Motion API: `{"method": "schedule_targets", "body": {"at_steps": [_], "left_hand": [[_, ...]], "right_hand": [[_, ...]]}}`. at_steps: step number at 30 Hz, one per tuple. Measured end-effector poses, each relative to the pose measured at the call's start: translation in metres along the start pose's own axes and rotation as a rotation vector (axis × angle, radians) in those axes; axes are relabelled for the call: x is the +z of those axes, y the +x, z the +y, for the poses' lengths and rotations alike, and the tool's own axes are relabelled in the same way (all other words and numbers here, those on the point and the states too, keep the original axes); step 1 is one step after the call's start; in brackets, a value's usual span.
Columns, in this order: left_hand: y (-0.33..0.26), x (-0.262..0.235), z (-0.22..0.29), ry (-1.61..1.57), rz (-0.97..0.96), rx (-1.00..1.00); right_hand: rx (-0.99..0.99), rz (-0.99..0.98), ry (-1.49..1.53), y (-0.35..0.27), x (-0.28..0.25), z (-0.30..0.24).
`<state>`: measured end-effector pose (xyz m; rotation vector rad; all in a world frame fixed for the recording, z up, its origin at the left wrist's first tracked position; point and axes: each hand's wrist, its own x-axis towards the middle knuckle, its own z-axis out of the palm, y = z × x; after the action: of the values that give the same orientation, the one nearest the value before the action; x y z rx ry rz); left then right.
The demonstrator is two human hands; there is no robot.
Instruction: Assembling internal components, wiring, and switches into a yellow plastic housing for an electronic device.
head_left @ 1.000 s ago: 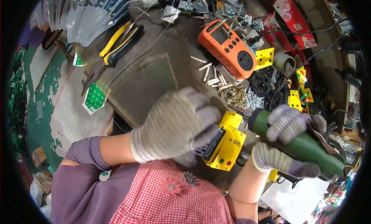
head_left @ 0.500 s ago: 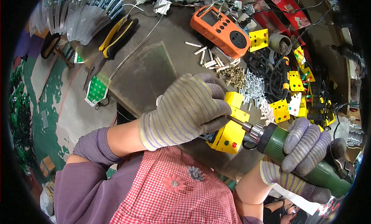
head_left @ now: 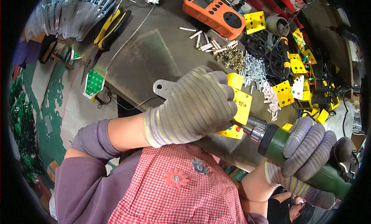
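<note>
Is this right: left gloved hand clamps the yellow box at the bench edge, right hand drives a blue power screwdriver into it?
Not quite. In the head view the power screwdriver has a green body, not blue. The rest holds: the left hand covers the yellow box at the bench edge, and the right hand grips the tool with its chuck at the box.

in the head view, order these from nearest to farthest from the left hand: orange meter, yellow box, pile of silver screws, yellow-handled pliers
1. yellow box, under the left hand, at its right edge
2. pile of silver screws, up and right
3. orange meter at the top and yellow-handled pliers at upper left: too close to call
</note>
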<state>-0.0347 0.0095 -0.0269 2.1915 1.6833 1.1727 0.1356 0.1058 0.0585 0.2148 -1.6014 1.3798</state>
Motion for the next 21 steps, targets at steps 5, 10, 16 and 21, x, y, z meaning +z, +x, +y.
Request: {"method": "schedule_targets", "body": {"at_steps": [5,10,16,21], "left_hand": [[0.0,0.003,0.007,0.048,-0.121,0.047],[0.001,0.0,0.016,0.133,-0.15,0.06],[0.01,-0.01,0.004,0.029,-0.323,0.055],[0.011,0.012,-0.022,-0.057,-0.404,0.458]], "right_hand": [[0.162,-0.068,-0.129,-0.007,0.009,-0.026],[0.147,0.058,-0.254,-0.013,0.014,-0.032],[0.125,0.08,-0.251,-0.019,0.01,-0.046],[0.09,-0.061,-0.091,-0.011,-0.009,-0.05]]}}
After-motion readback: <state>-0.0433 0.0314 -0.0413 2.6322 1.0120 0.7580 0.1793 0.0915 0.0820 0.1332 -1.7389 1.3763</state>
